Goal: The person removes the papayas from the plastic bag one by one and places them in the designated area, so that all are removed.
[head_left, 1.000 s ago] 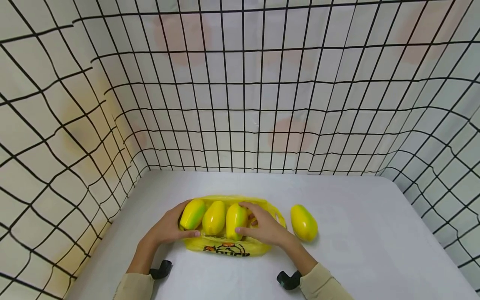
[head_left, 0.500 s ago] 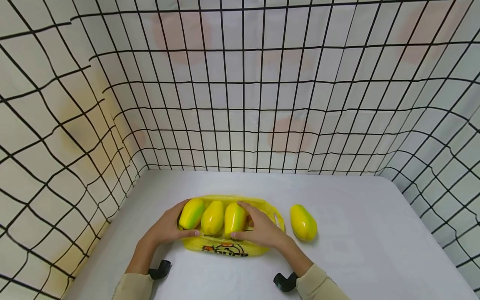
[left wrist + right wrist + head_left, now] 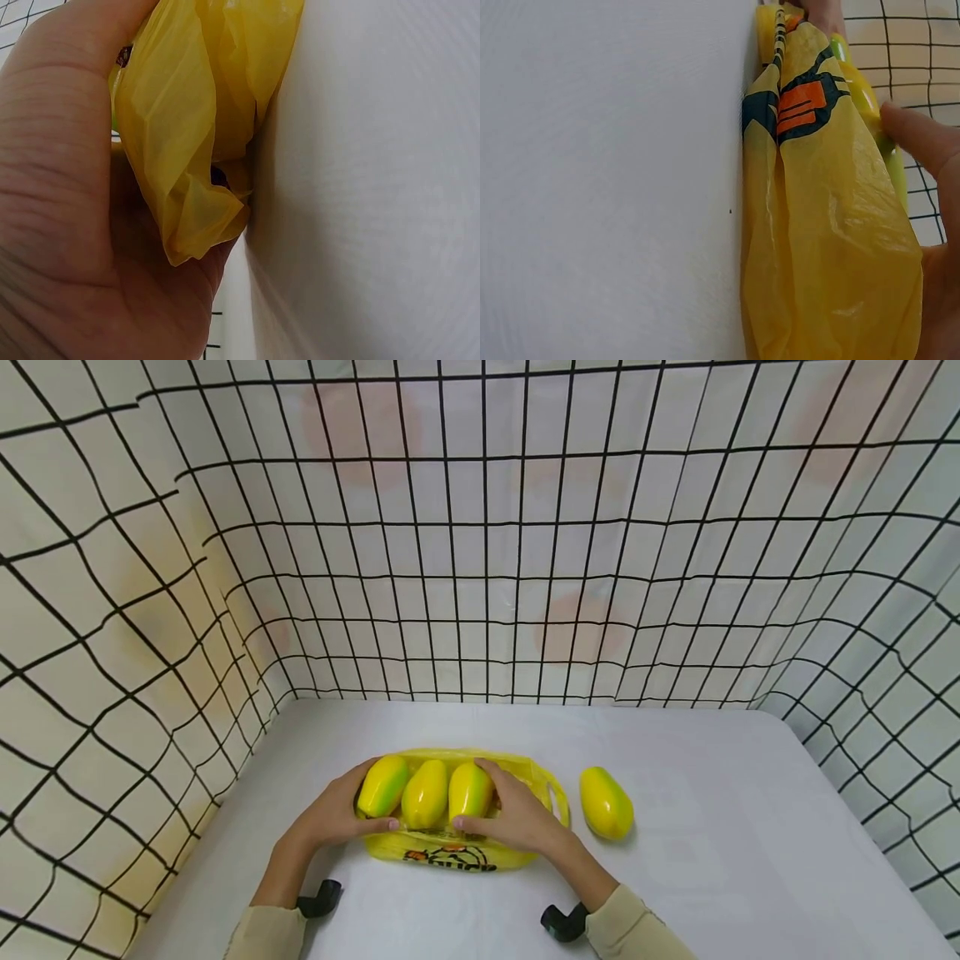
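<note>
Three glossy yellow-green mangoes lie in a row on a yellow plastic bag [image 3: 517, 857] with black and orange print. My left hand [image 3: 330, 814] grips the left mango [image 3: 383, 787] at the bag's left end, thumb in front and fingers behind. The middle mango [image 3: 425, 795] lies between the hands. My right hand [image 3: 525, 814] holds the right mango [image 3: 471, 789], its thumb at the near end and fingers at the far side. In the left wrist view, crumpled bag plastic [image 3: 172, 127] lies against the left palm [image 3: 60, 187]. The bag's printed front [image 3: 840, 217] partly hides the right hand [image 3: 937, 165].
One more mango [image 3: 606, 803] lies on the white table [image 3: 735, 852], right of the bag. Black wire grid [image 3: 487, 527] over white sheeting walls the table at the back and both sides. A black wrist mount [image 3: 320, 898] sits by the left sleeve, another black mount [image 3: 564, 923] by the right.
My right hand has shifted slightly left, its thumb sliding along the near end of the right mango. The left hand and the mangoes have hardly moved.
</note>
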Available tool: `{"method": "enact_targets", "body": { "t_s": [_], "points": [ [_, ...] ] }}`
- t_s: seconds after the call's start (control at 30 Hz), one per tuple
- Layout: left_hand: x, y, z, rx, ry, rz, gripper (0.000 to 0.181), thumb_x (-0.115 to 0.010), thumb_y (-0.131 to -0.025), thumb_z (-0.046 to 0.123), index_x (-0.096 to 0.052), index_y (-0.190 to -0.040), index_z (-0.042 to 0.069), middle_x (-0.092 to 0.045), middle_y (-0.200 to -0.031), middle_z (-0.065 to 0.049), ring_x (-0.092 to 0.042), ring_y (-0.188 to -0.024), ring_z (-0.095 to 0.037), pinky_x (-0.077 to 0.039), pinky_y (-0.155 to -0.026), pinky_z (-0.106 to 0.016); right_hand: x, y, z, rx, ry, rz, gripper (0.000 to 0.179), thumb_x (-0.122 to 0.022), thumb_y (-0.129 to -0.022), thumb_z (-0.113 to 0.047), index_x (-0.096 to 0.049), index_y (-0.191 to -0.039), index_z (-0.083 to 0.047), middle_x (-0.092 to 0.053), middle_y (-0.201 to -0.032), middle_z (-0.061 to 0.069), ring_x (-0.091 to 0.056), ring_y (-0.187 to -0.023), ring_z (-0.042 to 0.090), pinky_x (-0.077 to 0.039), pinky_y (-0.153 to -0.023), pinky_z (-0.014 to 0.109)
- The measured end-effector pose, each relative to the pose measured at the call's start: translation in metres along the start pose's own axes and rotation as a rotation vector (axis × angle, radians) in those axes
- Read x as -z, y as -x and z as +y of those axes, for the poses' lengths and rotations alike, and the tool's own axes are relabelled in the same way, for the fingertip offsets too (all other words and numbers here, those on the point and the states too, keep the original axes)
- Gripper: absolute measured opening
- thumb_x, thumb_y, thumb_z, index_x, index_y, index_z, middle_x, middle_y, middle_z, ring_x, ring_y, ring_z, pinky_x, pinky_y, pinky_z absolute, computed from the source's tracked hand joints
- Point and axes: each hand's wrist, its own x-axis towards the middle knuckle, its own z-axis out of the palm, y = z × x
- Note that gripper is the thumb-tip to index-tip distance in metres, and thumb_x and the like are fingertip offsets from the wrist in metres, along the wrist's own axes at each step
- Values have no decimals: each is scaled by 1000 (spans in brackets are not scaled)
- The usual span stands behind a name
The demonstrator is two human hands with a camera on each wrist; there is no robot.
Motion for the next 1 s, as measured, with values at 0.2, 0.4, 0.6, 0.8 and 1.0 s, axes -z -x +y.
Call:
{"method": "enact_targets", "body": {
  "t_s": [0.2, 0.4, 0.6, 0.8, 1.0],
  "points": [
    [-1, 3, 1, 6, 5, -5, 92, -77, -65, 67, -36, -142, 37, -56, -113, 17, -55, -94, -8, -47, -86, -36, 0, 2, 1, 3, -13, 0, 98, -72, -75, -64, -26, -152, -25, -41, -150, 1, -47, -128, 22, -41, -105, 49],
    [-1, 2, 3, 11, 14, -4, 93, -78, -64, 67, -36, -142, 38, -56, -114, 18, -55, -95, -7, -47, -89, -37, 5, 5, 1, -4, -40, 17, 97, -75, -75, -59, -26, -152, -26, -40, -151, 3, -49, -126, 23, -44, -102, 48],
    [0, 2, 1, 10, 2, 1, 93, -77, -64, 69, -35, -142, 39, -55, -114, 18, -55, -95, -7, -47, -89, -37, 7, 5, 3, 24, -84, 44, 95, -79, -75, -49, -25, -152, -33, -35, -154, -1, -48, -128, 23, -42, -104, 49],
    [1, 3, 1, 16, -10, 4, 94, -77, -63, 70, -35, -141, 39, -55, -113, 19, -55, -95, -6, -47, -89, -37, 8, 5, 7, 29, -121, 53, 89, -82, -73, -44, -31, -147, -44, -36, -153, -9, -51, -122, 21, -46, -98, 47],
    [1, 1, 1, 15, -3, 0, 92, -77, -64, 69, -36, -141, 39, -55, -113, 19, -55, -95, -7, -47, -89, -36, 11, 6, 11, 17, -114, 46, 87, -82, -72, -42, -35, -145, -42, -39, -150, -9, -52, -115, 20, -47, -93, 45]
  ]
}}
